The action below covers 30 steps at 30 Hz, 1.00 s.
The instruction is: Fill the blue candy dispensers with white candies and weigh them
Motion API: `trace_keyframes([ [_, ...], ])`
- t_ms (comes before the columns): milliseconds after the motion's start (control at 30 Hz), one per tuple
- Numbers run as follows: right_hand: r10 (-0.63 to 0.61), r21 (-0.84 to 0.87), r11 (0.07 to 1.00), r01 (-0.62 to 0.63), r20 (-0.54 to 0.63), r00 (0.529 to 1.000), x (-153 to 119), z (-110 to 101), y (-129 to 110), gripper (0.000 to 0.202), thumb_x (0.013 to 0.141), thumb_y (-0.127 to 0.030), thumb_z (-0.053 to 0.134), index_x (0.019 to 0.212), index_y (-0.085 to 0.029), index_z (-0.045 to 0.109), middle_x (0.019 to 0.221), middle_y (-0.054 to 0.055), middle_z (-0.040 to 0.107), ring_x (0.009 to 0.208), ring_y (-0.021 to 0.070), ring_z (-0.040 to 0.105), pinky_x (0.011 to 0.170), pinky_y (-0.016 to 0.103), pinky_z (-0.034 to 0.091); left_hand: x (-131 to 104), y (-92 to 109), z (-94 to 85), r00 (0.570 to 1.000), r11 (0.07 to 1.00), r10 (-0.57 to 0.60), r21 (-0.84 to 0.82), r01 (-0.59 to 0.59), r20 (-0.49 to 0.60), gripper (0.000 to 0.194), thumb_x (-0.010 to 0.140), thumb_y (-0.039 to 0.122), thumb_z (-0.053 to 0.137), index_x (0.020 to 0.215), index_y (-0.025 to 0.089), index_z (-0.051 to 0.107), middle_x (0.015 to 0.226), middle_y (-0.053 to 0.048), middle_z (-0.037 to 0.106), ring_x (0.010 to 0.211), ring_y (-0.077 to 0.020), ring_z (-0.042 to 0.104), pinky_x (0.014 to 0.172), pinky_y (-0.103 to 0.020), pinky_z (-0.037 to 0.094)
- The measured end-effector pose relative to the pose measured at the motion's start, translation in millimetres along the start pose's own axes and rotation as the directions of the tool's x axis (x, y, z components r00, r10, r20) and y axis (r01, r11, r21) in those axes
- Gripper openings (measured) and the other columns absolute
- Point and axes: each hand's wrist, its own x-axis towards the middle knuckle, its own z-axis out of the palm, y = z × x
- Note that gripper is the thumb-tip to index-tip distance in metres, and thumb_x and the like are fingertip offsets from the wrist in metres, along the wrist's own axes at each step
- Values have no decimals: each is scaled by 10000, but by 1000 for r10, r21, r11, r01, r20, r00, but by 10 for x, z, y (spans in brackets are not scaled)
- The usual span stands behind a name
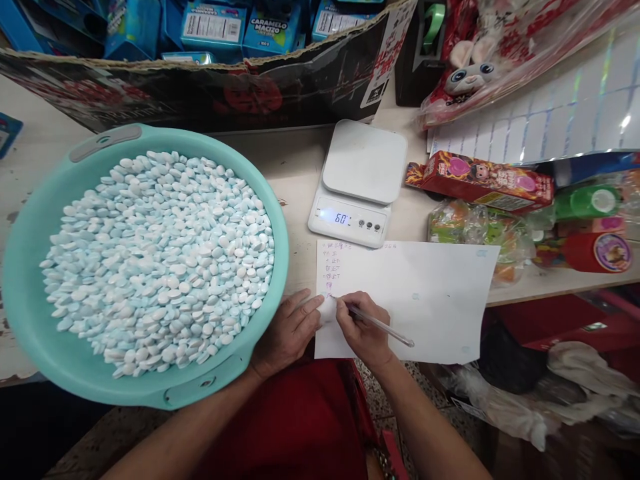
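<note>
My right hand (pixel 365 327) is closed around a clear pen (pixel 385 325), its tip on a white sheet of paper (pixel 430 313) near the last of several short handwritten lines at the upper left. My left hand (pixel 291 328) lies flat at the paper's left edge, fingers extended, holding nothing. Left of it stands a large turquoise basin (pixel 20 267) full of pale blue and white tablets (pixel 165 260). Just above the paper sits a white digital scale (pixel 365 160) with nothing on its plate; the lit display seems to read 60.
A torn black cardboard box (pixel 200 93) of blue candy boxes (pixel 213 27) spans the back. On the right are a red box (pixel 490 180), bagged items (pixel 475 227), a red round container (pixel 600 252) and a plastic-wrapped plush toy (pixel 470 77). Plastic bags (pixel 515 407) lie below the table edge.
</note>
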Motion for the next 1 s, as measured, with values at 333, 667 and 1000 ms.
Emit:
trace_keyframes([
  [333,-2,33,999,2,14,1000,20,-10,-18,92,812,-131,529,756,-202,511,582,-51,547,441,73,492,445,183,387,-15,-3,14,1000,1000,3,6,-3,11,104,842,139,535,902,160,616,1145,-35,666,1100,-236,555,865,-374,449],
  [667,-7,42,999,5,38,999,-5,-11,16,98,806,-136,527,746,-212,510,583,-51,562,444,76,498,452,191,388,-46,-12,37,1000,1000,0,-9,0,27,121,829,137,549,925,166,616,1146,-62,663,1134,-230,538,888,-381,455],
  [1000,21,11,1000,-20,-35,999,-26,-12,7,101,802,-131,529,753,-215,500,590,-53,555,459,81,504,453,194,387,-33,-10,32,1000,1000,5,4,-5,24,107,822,142,564,914,165,613,1142,-58,668,1121,-236,548,867,-382,458],
])
